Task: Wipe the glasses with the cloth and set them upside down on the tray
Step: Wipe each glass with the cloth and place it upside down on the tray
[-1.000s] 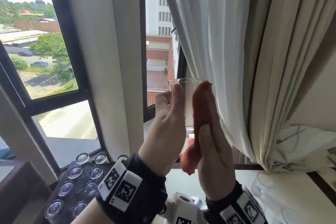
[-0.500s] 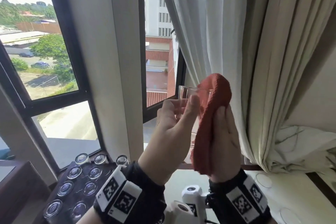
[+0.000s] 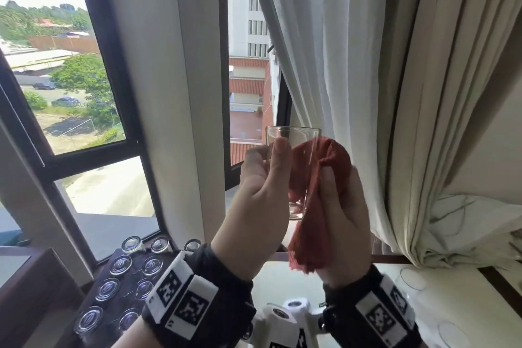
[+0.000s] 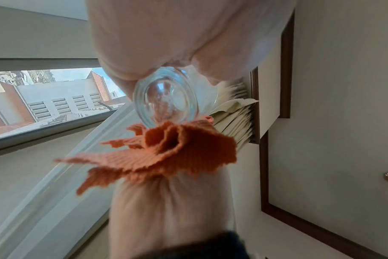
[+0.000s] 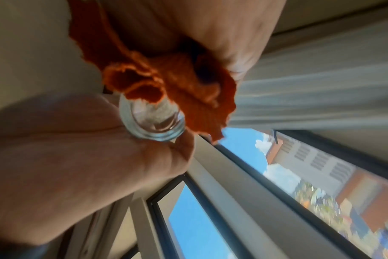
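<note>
Head: left hand (image 3: 261, 200) grips glass (image 3: 293, 172), held upright, mouth at 12 o'clock; right hand (image 3: 343, 223) pinches cloth (image 3: 316, 198) against its 3 o'clock side. Tray (image 3: 130, 288) lies at 7 o'clock, so needs inverting on the way down.
Left wrist: glass base (image 4: 166, 103) faces camera, cloth (image 4: 166, 150) at 6.
Right wrist: cloth (image 5: 179, 77) at 12 of glass (image 5: 152, 121).

Upturned glasses (image 3: 114, 288) are crowding the dark tray (image 3: 93, 295) at lower left. The curtain (image 3: 367, 93) is hanging close on the right. The pale tabletop (image 3: 282, 277) below is seemingly lying open.
</note>
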A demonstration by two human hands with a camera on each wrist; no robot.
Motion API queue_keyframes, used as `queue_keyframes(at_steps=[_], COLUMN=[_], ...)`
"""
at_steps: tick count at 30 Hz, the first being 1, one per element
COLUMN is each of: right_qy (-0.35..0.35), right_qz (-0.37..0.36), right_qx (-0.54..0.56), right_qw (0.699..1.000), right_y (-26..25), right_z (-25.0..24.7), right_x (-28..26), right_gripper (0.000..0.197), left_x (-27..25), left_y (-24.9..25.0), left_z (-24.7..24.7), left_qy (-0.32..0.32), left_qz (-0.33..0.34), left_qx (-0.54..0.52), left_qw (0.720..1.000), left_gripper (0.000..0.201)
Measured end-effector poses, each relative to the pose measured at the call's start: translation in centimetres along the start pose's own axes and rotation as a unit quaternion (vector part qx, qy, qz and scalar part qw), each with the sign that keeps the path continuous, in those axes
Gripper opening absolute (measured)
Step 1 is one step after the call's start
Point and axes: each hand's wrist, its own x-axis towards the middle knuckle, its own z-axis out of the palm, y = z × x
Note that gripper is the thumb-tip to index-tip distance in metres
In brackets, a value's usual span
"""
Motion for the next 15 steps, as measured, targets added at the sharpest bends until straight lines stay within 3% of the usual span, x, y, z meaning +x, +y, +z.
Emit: queue_keyframes(at_steps=[4,7,10,12,15], right_qy=[0.021,0.021,-0.044,-0.066,-0.052], right_qz=[-0.065,-0.099,-0.121,-0.123,-0.059], right_qx=[-0.057,-0.093,-0.103,-0.125,-0.091], right_qw=[0.996,0.99,0.986,0.982,0.993], right_y=[-1.4,-1.6,-1.1,-0.1,0.4], right_z=[-0.5,-0.4,0.1,0.1,0.2], right_x=[1.2,0.4,-1.9,-3.4,-3.9], right_gripper=[0.005,0.016,0.04,0.051,0.045], left_x=[-0.7,-0.8,-0.6,-0.2,-0.3], left_y=[0.3,0.3,0.2,0.1,-0.2], left_z=[0.3,0.1,-0.4,-0.7,-0.7], left_qy=[-0.003,0.0,0.007,0.017,0.021], left_qz=[-0.033,-0.052,-0.05,-0.041,-0.031], left_qx=[-0.008,-0.026,-0.054,-0.047,-0.029], left_qw=[0.999,0.998,0.997,0.998,0.999], left_gripper=[0.057,0.065,0.072,0.078,0.074])
